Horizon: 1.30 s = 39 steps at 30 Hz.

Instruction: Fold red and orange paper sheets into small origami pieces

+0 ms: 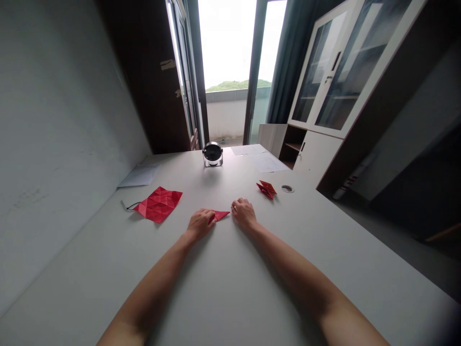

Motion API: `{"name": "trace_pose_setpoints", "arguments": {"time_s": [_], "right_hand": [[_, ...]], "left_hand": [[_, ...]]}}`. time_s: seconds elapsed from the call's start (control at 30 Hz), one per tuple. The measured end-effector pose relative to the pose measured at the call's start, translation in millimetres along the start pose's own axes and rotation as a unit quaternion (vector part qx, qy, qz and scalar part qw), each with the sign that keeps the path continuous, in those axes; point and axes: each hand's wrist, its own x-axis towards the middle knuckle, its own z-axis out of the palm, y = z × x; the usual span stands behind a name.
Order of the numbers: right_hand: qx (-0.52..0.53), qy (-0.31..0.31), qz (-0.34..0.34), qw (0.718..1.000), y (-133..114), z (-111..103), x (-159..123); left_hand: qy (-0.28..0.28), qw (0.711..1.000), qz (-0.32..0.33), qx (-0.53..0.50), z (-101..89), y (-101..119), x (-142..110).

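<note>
The folded red paper (222,215) lies on the tabletop (216,288), between the hands. The left hand (201,223) holds its near-left part, fingers narrow. The right hand (244,211) is beside the pointed end, fingers curled; contact or grip there cannot be confirmed. The step in hand appears to be handling this piece; work at the point calls for a steady left-hand hold. The creased red sheet (158,204) lies further left, the small folded pieces (266,189) beyond the right hand.

Red paper (158,204), plain white table (216,269)
</note>
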Motion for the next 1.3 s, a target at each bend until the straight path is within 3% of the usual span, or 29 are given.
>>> {"name": "trace_pose_setpoints", "arguments": {"time_s": [0.2,0.5,0.67,1.0,1.3], "right_hand": [[0.020,-0.013,-0.081,0.996,-5,-4,-2],[0.058,-0.042,-0.144,0.987,-9,-9,-3],[0.069,-0.045,-0.145,0.986,-9,-8,-3],[0.180,0.013,-0.191,0.965,-6,14,0],[0.231,0.030,-0.234,0.944,-30,18,-12]], "left_hand": [[-0.003,0.999,0.013,0.030,-4.2,4,-1],[-0.003,1.000,0.018,0.004,-1.8,1,-1],[-0.004,1.000,0.018,-0.009,-2.7,-4,-1],[0.002,0.998,0.026,0.064,2.0,-4,0],[0.014,0.998,-0.038,0.042,1.6,-7,-1]]}}
